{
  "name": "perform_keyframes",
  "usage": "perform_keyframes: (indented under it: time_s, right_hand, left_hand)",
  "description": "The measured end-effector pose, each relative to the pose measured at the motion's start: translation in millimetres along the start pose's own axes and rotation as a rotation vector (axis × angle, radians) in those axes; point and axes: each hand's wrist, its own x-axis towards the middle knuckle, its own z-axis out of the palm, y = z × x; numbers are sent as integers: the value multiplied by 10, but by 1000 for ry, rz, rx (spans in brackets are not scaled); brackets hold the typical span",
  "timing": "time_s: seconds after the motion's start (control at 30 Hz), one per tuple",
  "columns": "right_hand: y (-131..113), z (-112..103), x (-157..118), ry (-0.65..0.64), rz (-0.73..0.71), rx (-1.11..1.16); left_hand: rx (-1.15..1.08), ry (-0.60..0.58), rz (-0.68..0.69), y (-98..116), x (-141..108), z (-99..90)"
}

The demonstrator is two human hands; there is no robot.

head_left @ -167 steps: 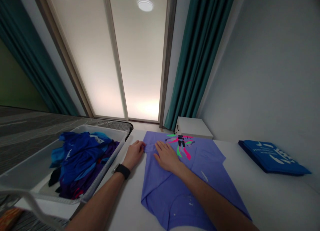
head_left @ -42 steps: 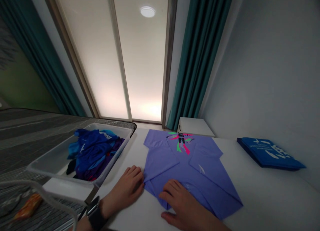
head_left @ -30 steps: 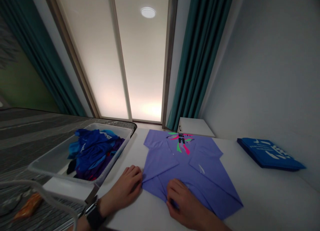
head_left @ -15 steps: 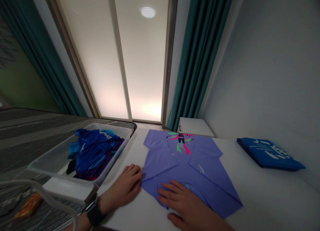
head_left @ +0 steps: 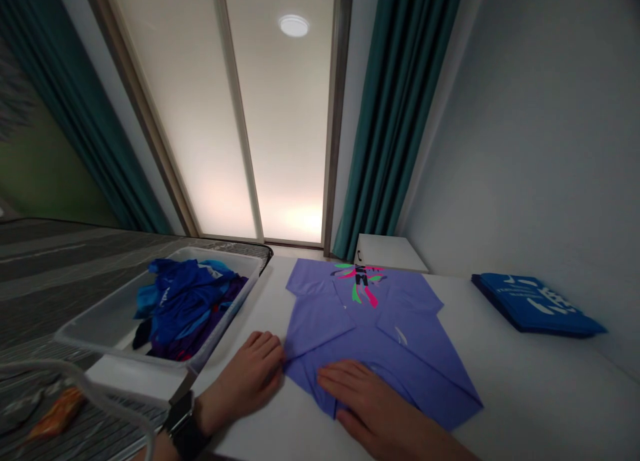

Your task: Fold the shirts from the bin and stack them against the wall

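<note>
fingers (head_left: 333, 379) closed up, right hand (head_left: 373, 398) flat on lavender shirt (head_left: 395, 344), grip open, arm (head_left: 440, 446) cut off

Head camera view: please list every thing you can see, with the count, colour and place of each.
shirt: 1, periwinkle with a bright print, folded, on the table
table: 1, white, under the shirt
plastic bin: 1, translucent, left of the shirt
clothes: one heap, blue and purple, in the bin
folded blue item: 1, blue, at the table's right
box: 1, white, beyond the table
curtains: 2, teal, either side of the glowing panel
packet: 1, orange, lower left
watch: 1, black, left wrist
left hand: 1, against the shirt's left edge
right hand: 1, flat on the shirt
</note>
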Motion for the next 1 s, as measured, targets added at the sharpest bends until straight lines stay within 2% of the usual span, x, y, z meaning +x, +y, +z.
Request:
perform_keyframes:
  time_s: [0.1,0.17,0.27,0.37,0.57,0.73,0.9,1.0]
  right_hand:
    - [-37,44,95,62,45,-16]
    - [-33,103,140,34,28,-12]
    - [-2,184,159,-54,-24,-3]
    - [27,204,140,-89,-57,5]
    - [56,153,98,-101,-98,-25]
    - [31,115,119,-114,-82,23]
    - [-1,141,202,-27,-12,16]
    - [28,177,202,-67,-48,-6]
  left_hand:
    - [42,-9,156,86,-36,-17]
    - [63,-19,206,138,-71,-37]
    - [71,-29,191,176,-137,-71]
    - [59,-52,173,150,-207,-103]
    - [88,-82,174,48,-289,-145]
    - [88,-60,191,56,-282,-140]
    - [91,-82,201,71,-260,-130]
    - [97,-104,198,70,-236,-145]
